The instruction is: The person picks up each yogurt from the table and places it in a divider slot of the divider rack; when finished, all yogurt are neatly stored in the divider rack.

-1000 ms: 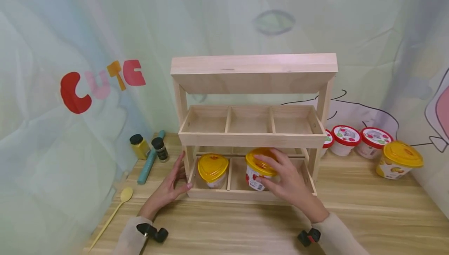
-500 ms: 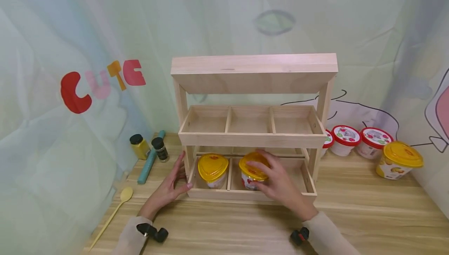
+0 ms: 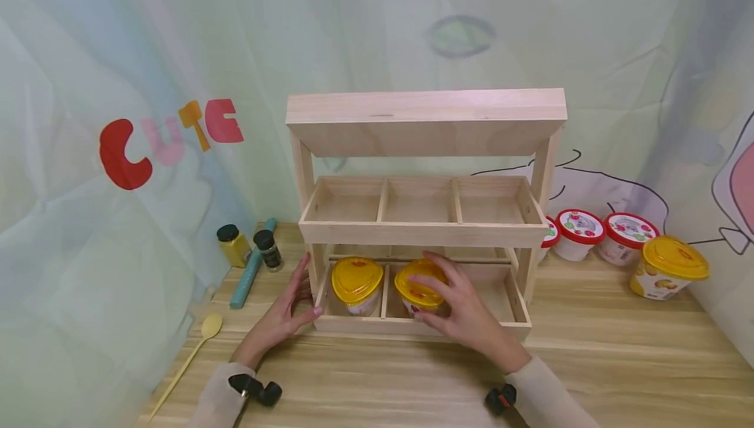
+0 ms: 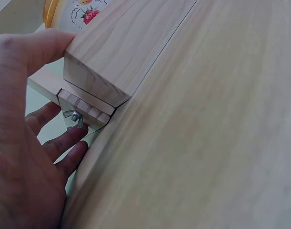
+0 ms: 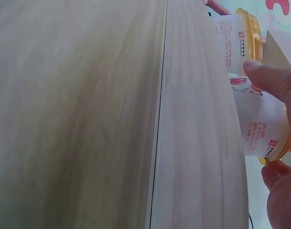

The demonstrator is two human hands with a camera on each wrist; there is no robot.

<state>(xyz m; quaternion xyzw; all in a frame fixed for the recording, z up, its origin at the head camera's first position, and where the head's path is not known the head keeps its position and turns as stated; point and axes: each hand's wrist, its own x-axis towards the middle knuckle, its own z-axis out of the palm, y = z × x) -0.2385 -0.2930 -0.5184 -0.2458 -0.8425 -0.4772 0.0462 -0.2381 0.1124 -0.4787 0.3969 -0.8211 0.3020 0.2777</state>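
Note:
A wooden two-tier display rack (image 3: 424, 235) stands on the table. In its lower tray, the left compartment contains a tub with a yellow lid (image 3: 356, 281). A second yellow-lidded tub (image 3: 412, 284) is in the compartment to the right, near the divider. My right hand (image 3: 465, 310) holds this second tub, fingers over the lid and thumb at its front; the right wrist view shows its white printed side (image 5: 257, 119). My left hand (image 3: 281, 320) rests against the tray's left end, thumb at the front corner and fingers spread along the side, near a wing nut (image 4: 75, 116).
Several red-lidded tubs (image 3: 580, 235) and one yellow-lidded tub (image 3: 670, 267) stand on the right. At the left are a yellow jar (image 3: 234, 246), a black-capped jar (image 3: 268, 250), a teal rod (image 3: 253, 277) and a yellow spoon (image 3: 191, 356). The upper tray (image 3: 421, 233) overhangs the lower one.
My right hand has moved left with the second tub, bringing it lower into the tray and nearer the divider. My left hand has stayed at the rack's left end.

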